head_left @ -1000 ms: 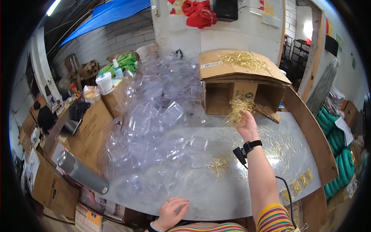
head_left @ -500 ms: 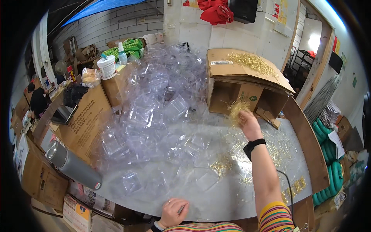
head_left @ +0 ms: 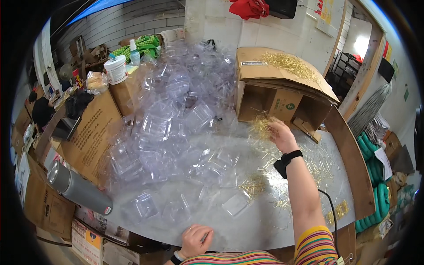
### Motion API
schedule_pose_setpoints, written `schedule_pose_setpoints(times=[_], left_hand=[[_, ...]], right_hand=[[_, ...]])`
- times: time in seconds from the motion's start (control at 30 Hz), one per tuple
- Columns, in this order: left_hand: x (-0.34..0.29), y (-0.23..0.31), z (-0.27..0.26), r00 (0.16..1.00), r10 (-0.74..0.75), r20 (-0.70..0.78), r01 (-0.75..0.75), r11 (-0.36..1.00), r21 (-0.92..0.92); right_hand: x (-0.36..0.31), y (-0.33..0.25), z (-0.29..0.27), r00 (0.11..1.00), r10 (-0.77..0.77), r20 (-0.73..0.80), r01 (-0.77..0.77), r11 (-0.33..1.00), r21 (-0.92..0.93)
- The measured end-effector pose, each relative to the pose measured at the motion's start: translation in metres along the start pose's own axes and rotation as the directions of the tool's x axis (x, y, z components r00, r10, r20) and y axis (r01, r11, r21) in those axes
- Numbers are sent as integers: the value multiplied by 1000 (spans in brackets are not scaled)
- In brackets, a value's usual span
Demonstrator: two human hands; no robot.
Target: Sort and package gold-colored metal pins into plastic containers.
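My right hand (head_left: 282,136) reaches out over the table's far right part. Its fingers are closed on a loose bunch of thin gold twist-tie-like strips (head_left: 261,126), in front of an open cardboard box (head_left: 256,98). More gold strips lie scattered on the grey tabletop (head_left: 221,232) under my forearm, with a small pile (head_left: 253,187) to its left. By the near edge rests my left hand (head_left: 196,239), its fingers curled in and nothing seen in them. Closest to it are clear plastic clamshell boxes (head_left: 179,210), part of a large heap (head_left: 170,115) filling the left and back.
Gold strips (head_left: 289,66) also cover the box's top. At the left stand a grey bottle (head_left: 79,187) and a tall cardboard panel (head_left: 95,137). A white tub (head_left: 115,70) is behind them. A cardboard wall (head_left: 353,163) borders the right side, beside a black cable (head_left: 332,207).
My right hand has shifted slightly left with the gold strips, and they have spread out looser at its fingertips. The view has tilted a little; my left hand stays by the edge.
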State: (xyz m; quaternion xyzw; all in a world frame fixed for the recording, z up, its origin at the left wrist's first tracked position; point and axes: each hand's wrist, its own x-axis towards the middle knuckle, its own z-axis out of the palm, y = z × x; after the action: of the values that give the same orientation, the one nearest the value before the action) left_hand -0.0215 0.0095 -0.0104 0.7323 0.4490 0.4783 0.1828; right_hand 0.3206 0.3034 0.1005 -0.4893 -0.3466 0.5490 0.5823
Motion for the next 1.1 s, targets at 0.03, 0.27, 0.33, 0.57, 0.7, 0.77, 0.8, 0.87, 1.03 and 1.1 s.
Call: schedule_pose_setpoints(times=[0.03,0.27,0.33,0.57,0.7,0.77,0.8,0.87,1.03,1.1], left_hand=[[3,1,2,1000,-7,-5,7,1000,-2],[5,-2,6,1000,3,-25,-2,1000,11],[3,-4,7,999,1,-40,1,999,33],[2,1,7,997,-66,-31,66,998,24],[2,-1,10,996,-74,-41,75,997,12],[-1,-1,8,997,-80,-17,80,997,17],[2,-2,11,998,-61,-18,61,998,4],[2,-3,9,998,-62,-31,62,998,21],[0,3,2,993,-81,90,76,995,59],[12,16,2,999,-39,20,38,998,46]], right_hand=[[1,-3,-2,993,-104,48,94,982,164],[11,-12,-18,969,-244,45,187,837,513],[8,-20,-19,968,-206,144,72,774,629],[9,-47,-67,942,-335,12,217,638,739],[6,-62,-122,938,-232,-256,323,852,413],[14,-55,-169,855,-93,-510,109,994,1],[16,-52,-201,895,-237,-377,281,958,65],[5,-53,-195,873,-245,-422,268,963,-5],[3,-59,-245,818,-368,-442,437,898,61],[2,-61,-271,860,-283,-425,252,959,-129]])
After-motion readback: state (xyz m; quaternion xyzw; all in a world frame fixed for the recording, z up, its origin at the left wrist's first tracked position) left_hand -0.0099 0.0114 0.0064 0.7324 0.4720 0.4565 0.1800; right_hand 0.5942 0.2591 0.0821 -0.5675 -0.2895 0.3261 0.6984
